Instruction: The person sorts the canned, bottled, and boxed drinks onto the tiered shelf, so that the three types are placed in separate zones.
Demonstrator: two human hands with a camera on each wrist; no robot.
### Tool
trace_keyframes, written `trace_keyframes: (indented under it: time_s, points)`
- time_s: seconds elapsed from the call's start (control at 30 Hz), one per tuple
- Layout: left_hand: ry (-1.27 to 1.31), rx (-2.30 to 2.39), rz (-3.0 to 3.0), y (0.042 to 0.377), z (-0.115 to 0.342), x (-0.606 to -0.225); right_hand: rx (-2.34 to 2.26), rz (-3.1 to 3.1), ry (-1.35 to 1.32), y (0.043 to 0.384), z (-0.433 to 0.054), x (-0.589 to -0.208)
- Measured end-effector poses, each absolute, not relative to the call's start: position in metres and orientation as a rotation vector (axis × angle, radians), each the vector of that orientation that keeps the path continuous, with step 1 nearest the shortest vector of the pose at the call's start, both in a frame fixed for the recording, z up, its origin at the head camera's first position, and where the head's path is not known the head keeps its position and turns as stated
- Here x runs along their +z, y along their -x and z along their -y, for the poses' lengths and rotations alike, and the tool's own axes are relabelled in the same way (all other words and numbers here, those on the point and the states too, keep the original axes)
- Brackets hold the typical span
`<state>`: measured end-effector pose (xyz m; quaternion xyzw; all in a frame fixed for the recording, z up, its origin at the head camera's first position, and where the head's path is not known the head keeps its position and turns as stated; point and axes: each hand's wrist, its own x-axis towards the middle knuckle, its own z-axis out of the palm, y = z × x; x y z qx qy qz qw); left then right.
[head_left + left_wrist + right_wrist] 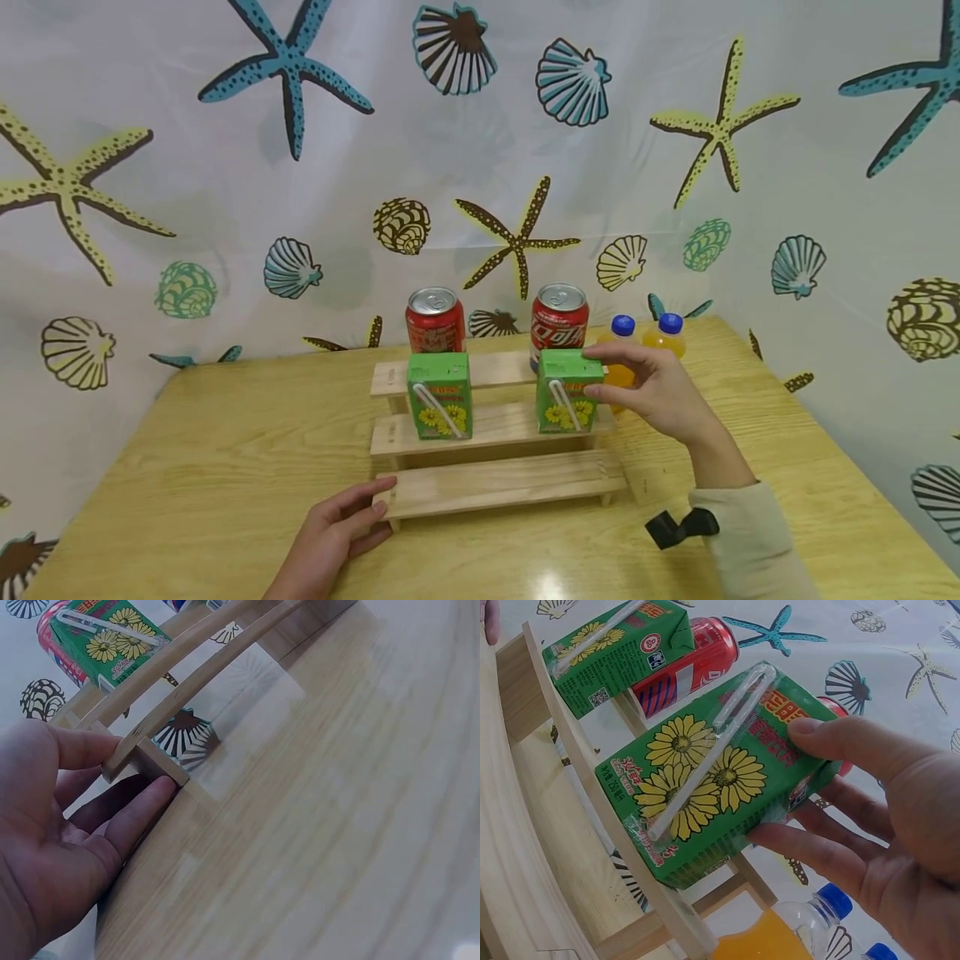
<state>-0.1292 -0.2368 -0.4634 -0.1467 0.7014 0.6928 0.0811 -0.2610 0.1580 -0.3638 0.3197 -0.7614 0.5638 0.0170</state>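
Note:
A three-step wooden rack [502, 487] stands on the table. At its lowest step, my left hand [337, 523] holds the left end, with fingertips on the board's end and thumb [142, 814] against the end support. On the middle step stands a green drink carton [551, 410] with yellow flowers and a wrapped straw. My right hand [663, 392] pinches this carton near its upper right side, thumb [840, 739] on the front face. The carton's base appears to rest on the step. Another green drink carton [440, 396] stands upright on the same step, at the left.
Behind the cartons, two red soda cans, one on the left [435, 321] and one on the right [558, 317], stand on the top step. Two orange drink bottles with blue caps, one nearer [621, 375] and one farther [667, 337], stand right of the rack. A patterned curtain [337, 200] hangs behind.

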Motion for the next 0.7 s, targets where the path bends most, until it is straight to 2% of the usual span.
trace_keyframes:
  time_s: [0.7]
  points:
    - [0.460, 2.072, -2.094, 0.1287, 0.2353, -0.4637, 1.749, 2.393, -0.922, 0.2596, -0.1587, -0.3612]
